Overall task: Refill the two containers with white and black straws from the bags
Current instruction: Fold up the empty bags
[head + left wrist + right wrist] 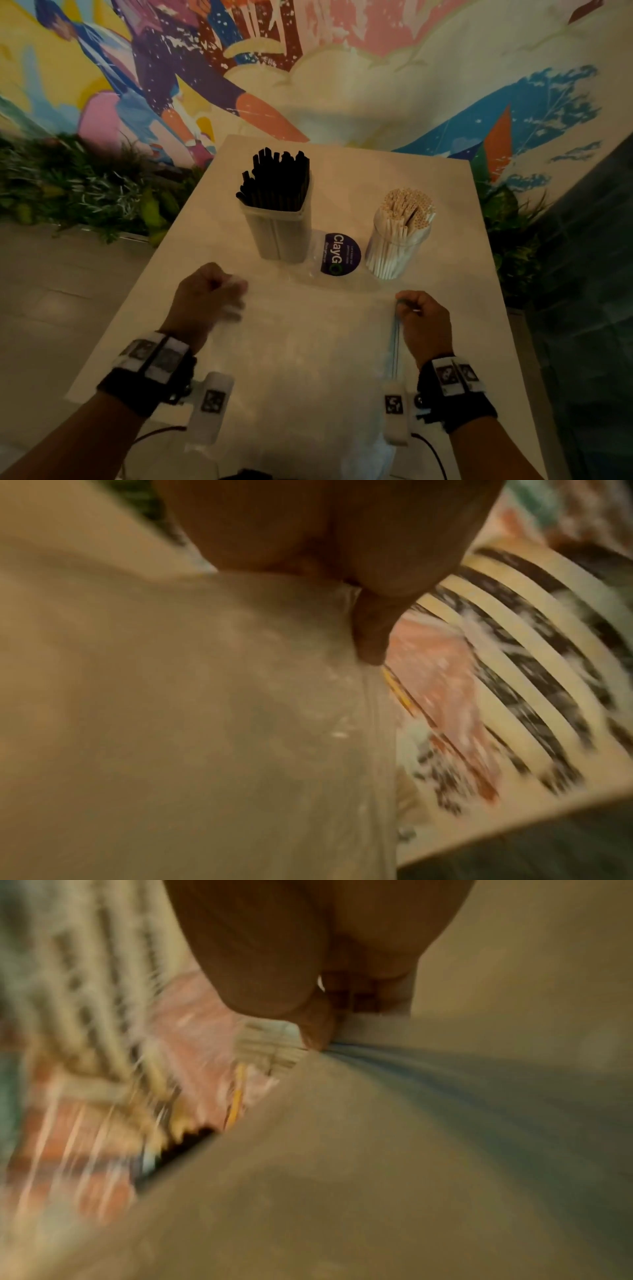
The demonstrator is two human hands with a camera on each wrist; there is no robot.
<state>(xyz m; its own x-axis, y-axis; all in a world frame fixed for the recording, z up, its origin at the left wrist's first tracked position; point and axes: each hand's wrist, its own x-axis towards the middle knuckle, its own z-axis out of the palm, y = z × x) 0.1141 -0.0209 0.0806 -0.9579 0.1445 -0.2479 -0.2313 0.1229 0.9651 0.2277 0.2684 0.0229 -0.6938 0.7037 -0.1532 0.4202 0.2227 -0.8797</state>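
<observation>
Both hands pinch clear bag (308, 342) (edges barely visible).

Both forearms are bare, each with a black wrist strap (147, 387) carrying white blocks with square black-and-white marker tags. A white camera pod (395, 414) hangs off each strap, thin dark cable (433, 452) trailing back.

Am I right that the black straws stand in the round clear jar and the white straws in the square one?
Not quite: the head view shows the black straws in the square clear container and the white straws in the round clear jar.
</observation>
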